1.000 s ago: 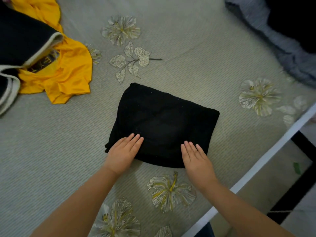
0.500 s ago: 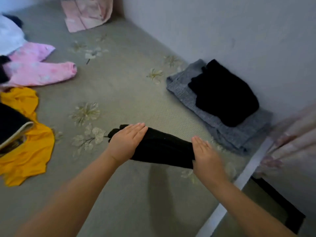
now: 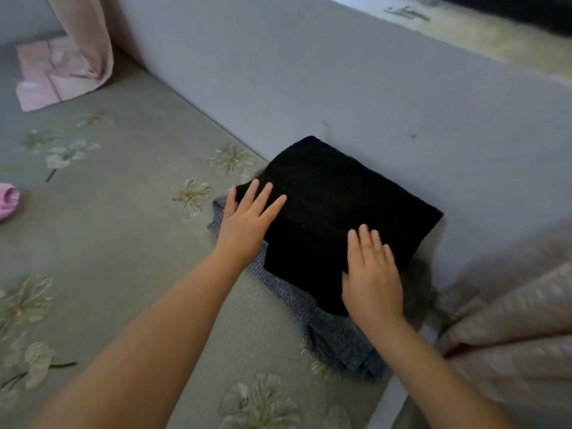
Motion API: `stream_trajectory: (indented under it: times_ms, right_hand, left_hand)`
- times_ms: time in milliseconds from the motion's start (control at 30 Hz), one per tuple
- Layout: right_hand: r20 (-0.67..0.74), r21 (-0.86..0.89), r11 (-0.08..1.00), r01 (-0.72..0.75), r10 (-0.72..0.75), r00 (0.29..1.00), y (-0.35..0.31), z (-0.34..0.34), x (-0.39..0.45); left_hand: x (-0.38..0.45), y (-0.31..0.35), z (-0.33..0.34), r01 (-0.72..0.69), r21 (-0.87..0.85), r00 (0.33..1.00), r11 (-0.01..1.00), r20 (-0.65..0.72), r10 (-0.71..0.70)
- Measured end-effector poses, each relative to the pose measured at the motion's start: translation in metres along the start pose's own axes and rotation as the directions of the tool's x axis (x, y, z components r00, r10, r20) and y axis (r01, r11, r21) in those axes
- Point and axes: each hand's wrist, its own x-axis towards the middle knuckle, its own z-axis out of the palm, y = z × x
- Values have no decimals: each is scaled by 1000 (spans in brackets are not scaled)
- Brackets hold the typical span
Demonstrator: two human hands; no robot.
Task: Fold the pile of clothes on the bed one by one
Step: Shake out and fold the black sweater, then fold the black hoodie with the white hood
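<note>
Pressing down with both my flat hands, I am setting a folded black garment point(image 3: 334, 212) on the stack by the wall. Closest to me are my two bare arms. My right hand point(image 3: 373, 281) lies flat on the near end of the black garment, fingers straight, gripping nothing. My left hand point(image 3: 246, 219) lies flat on its left edge, fingers spread, also gripping nothing.

The black garment sits on top of a folded grey knit garment point(image 3: 337, 339), which pokes out under it toward me. I think there is another black piece between them, but dark on dark is hard to tell apart. The stack rests on the bed sheet point(image 3: 130, 243) with flower prints, right against the grey wall point(image 3: 340, 88). A pink striped cloth point(image 3: 510, 320) is bunched just beside the stack, on my right.

Farther off, a bit of pink clothing point(image 3: 7, 199) peeks in at the left edge. A pale pink cloth point(image 3: 55, 78) lies at the far corner.

What could go wrong: the top piece sits a bit crooked, so it may slide or flop open when I lift my hands. If I pull away fast, my fingers could drag the fold loose.
</note>
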Motion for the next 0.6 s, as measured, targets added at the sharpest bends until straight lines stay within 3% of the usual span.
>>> stream_trajectory:
  times_ms: [67,133,300,467,600]
  right_hand:
    - [272,16,1000,-19,14,962,4,48,-7]
    - [424,27,999,-32,18,905,11,90,-14]
    - [398,-26,999,25,-12,917,21,127,-21]
    - [402,-96,994,44,-2,916,8,105,-20]
    - [210,35,965,261,-262,942,-59,64,-26]
  left_hand:
    - [-5,6,38,-25,5,968,1000,252,23]
    - [-14,19,69,-76,-58,920,995,382,92]
    - [-29,38,106,-56,-79,857,995,508,88]
    - [-49,32,92,42,-133,899,990,438,21]
    - [-111,0,54,236,-178,932,955,321,-170]
